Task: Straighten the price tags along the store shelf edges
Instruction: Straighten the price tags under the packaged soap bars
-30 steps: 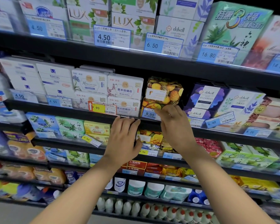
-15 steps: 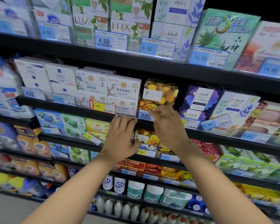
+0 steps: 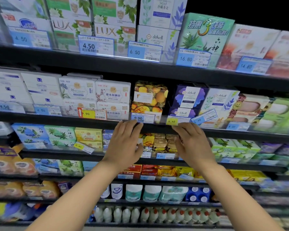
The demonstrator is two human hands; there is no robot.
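Observation:
Both my hands are raised to the second shelf's black edge (image 3: pixel 57 118). My left hand (image 3: pixel 123 144) has straight fingers whose tips touch the edge just below the blue 9.90 price tag (image 3: pixel 141 117), which sits level. My right hand (image 3: pixel 193 145) also has straight fingers, with tips at the edge below the yellow 6.40 tag (image 3: pixel 173 121). Just right of it a blue 6.40 tag (image 3: pixel 204 116) is tilted, its right end raised. One shelf down, a yellow 6.80 tag (image 3: pixel 83 147) hangs crooked.
Soap boxes fill the shelves, among them a fruit-printed pack (image 3: pixel 149 97) behind the 9.90 tag. An orange-and-yellow 9.90 tag (image 3: pixel 92 113) sits to the left. The top shelf carries blue tags 4.50 (image 3: pixel 96 45), 6.50 (image 3: pixel 144 51), 16.80 (image 3: pixel 193 58). Bottles line the lowest shelves.
My right hand has come off the blue 9.90 tag and slid right along the edge to below the yellow 6.40 tag. My left hand stays at the edge. The view shifted right.

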